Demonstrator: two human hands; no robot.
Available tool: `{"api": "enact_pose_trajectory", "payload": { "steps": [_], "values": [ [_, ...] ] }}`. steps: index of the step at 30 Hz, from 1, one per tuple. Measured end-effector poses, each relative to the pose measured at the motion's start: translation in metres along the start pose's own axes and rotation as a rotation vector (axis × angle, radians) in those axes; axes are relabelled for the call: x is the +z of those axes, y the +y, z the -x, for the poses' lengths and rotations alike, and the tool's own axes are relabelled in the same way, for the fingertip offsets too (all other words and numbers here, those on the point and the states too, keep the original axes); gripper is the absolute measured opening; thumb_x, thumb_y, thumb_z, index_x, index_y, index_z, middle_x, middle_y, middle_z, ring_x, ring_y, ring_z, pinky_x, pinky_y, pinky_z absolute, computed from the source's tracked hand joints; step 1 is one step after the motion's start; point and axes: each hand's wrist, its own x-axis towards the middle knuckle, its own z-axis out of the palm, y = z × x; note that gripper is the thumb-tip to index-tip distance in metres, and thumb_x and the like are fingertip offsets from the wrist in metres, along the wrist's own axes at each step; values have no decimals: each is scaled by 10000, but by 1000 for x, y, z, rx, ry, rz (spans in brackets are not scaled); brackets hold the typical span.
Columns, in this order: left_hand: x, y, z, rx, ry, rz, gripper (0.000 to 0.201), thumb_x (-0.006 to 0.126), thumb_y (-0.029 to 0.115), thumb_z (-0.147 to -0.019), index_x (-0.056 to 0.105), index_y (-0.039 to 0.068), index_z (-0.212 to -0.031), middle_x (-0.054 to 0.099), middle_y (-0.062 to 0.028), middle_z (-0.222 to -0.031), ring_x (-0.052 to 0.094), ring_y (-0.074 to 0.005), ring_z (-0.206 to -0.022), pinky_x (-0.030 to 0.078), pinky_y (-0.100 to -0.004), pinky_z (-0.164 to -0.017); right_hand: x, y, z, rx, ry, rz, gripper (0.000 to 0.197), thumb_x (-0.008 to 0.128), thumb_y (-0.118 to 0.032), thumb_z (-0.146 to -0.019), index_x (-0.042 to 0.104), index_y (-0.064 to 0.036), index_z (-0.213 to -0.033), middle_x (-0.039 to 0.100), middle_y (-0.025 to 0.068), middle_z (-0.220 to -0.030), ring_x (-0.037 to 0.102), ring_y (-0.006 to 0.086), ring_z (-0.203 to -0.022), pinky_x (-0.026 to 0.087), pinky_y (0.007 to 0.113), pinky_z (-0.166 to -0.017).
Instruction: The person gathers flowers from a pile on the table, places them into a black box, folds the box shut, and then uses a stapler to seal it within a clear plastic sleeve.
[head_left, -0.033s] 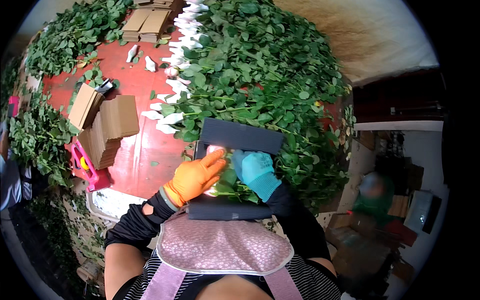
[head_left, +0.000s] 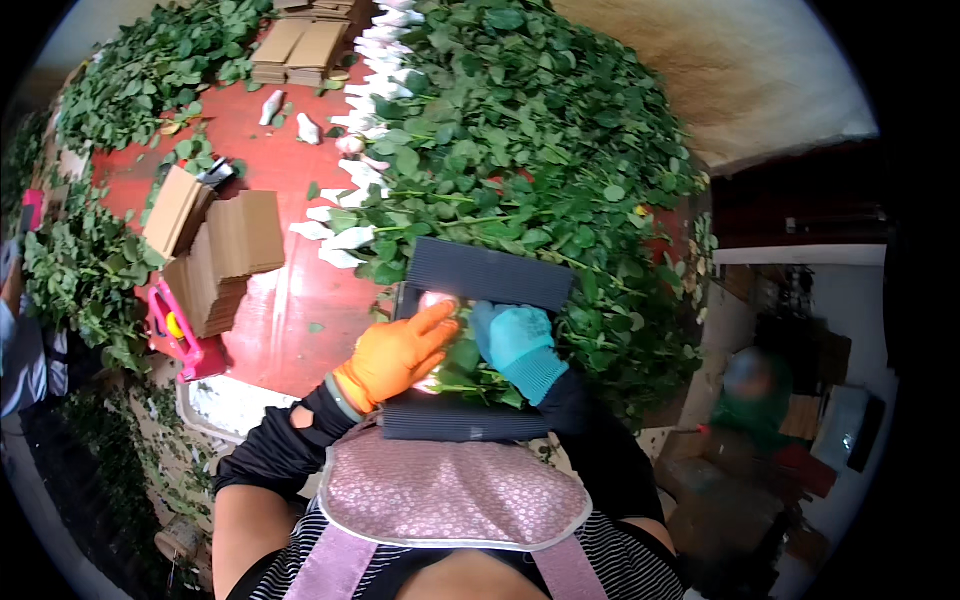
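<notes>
My left hand (head_left: pixel 402 352), in an orange glove, lies with fingers stretched out over pale pink rose heads (head_left: pixel 436 300). My right hand (head_left: pixel 518 345), in a blue glove, is curled closed over the leafy rose stems (head_left: pixel 462 372); its fingertips and whatever they hold are hidden. The roses lie between two black ribbed pads, a far pad (head_left: pixel 490 272) and a near pad (head_left: pixel 465 418). Beyond them stretches a large heap of leafy rose stems (head_left: pixel 540 130), with a row of white-sleeved heads (head_left: pixel 350 238) along its left edge.
On the red table (head_left: pixel 290 340), cardboard pieces (head_left: pixel 225 265) stand stacked at left beside a pink tape dispenser (head_left: pixel 185 335). More cardboard (head_left: pixel 300 50) and two loose white-sleeved heads (head_left: pixel 308 129) lie farther back. A blurred person (head_left: pixel 755 395) is at far right.
The whole scene sits slightly farther right in the picture. Both hands keep nearly the same place over the roses.
</notes>
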Motion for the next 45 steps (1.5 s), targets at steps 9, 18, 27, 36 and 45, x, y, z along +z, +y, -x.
{"api": "enact_pose_trajectory", "payload": {
  "steps": [9,18,27,36,45],
  "values": [
    [-40,-37,32,3,-44,428,299,686,241,-906,701,79,-1157,646,-118,-1302,694,-302,-1019,558,-385,-842,-42,4,39,-125,207,-263,346,659,-309,-914,672,-80,-1173,670,139,-696,660,344,-617,496,467,-563],
    [-87,-232,52,-1058,299,-720,641,873,412,-672,537,77,-1104,647,-140,-1082,707,-358,-936,578,-459,-762,-75,-8,51,-233,385,-346,304,673,-279,-904,679,-72,-1128,679,148,-716,666,348,-619,526,446,-570],
    [-107,-261,124,-815,677,499,343,601,98,-934,594,-23,-1256,701,-88,-1027,670,-200,-952,543,-320,-832,-65,17,60,-83,364,-502,380,675,-356,-905,664,-81,-1167,697,157,-744,689,348,-660,551,451,-613],
    [-46,12,47,-566,-26,998,106,669,38,-951,665,2,-1051,664,-9,-913,600,-86,-865,492,-251,-797,-18,-7,41,-224,-29,-1040,459,658,-457,-928,687,-76,-1183,692,116,-740,692,225,-659,562,367,-660],
    [-37,17,0,-19,-135,-21,352,798,226,-816,603,69,-1065,614,-98,-823,628,-283,-708,510,-366,-636,24,21,20,130,-301,-1260,410,587,-366,-990,679,23,-902,671,83,-706,581,139,-537,468,302,-493]
  ]
}}
